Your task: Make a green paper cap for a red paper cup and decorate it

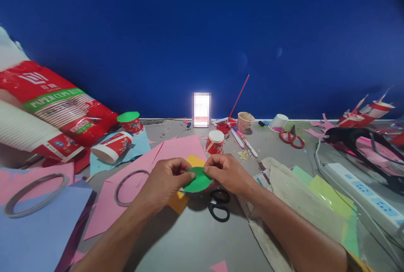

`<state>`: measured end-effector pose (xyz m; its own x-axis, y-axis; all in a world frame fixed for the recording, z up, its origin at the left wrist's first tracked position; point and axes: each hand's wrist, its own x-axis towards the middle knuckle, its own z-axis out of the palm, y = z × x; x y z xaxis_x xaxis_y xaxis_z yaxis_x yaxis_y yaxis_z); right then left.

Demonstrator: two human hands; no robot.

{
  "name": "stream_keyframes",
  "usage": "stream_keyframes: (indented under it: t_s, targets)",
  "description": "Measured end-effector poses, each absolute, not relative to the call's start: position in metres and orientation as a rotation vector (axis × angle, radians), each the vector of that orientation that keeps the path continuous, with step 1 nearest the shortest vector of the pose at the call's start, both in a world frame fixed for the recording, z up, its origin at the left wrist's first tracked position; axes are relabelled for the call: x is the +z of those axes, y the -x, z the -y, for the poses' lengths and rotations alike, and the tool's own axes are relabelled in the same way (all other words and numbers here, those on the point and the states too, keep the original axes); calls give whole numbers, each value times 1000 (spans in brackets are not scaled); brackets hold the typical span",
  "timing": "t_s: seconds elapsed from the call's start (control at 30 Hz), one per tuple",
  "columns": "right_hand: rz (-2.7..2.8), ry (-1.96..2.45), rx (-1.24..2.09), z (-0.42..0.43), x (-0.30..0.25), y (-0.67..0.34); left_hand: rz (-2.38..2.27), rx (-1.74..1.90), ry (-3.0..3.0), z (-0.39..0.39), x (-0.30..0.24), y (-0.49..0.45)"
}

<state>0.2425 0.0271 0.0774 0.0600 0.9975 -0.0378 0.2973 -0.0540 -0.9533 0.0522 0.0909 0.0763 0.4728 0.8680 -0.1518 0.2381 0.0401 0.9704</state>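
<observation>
Both my hands hold a round green paper disc (pixel 198 180) just above the grey table (pixel 192 242). My left hand (pixel 166 181) pinches its left edge with closed fingers. My right hand (pixel 227 174) pinches the upper right edge, fingers closed too. Under the disc lie a yellow-orange sheet (pixel 179 202) and a large pink sheet (pixel 148 166). Black-handled scissors (pixel 219 205) rest on the table right below my right hand.
Tape rings (pixel 128 187) (pixel 33 194) lie on pink and blue paper at left. Red paper cups (pixel 214 141) (pixel 112 148), a pack of cups (pixel 53 108), markers (pixel 244 140), red scissors (pixel 291 138), a power strip (pixel 362 192) and a black glue gun (pixel 360 139) crowd the table.
</observation>
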Motion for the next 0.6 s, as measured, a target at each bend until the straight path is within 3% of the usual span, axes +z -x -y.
stream_keyframes:
  t_s: [0.6]
  targets:
    - [1317, 1477, 1112, -27, 79, -240, -1024, 632, -1547, -93, 72, -52]
